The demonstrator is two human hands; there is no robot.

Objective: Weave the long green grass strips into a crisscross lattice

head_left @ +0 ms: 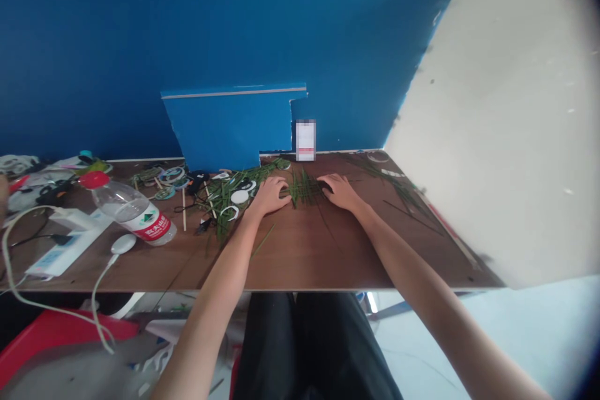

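A small woven patch of green grass strips lies on the brown table between my hands. My left hand rests palm down at its left edge, fingers curled onto the strips. My right hand sits at the right edge, fingers bent onto the strips too. Loose green blades are scattered to the left of the patch. More blades trail off to the right.
A plastic water bottle with a red cap lies on its side at left. A white power strip with cables sits near the left front edge. Round rings and discs lie at the back. A blue board leans on the blue wall.
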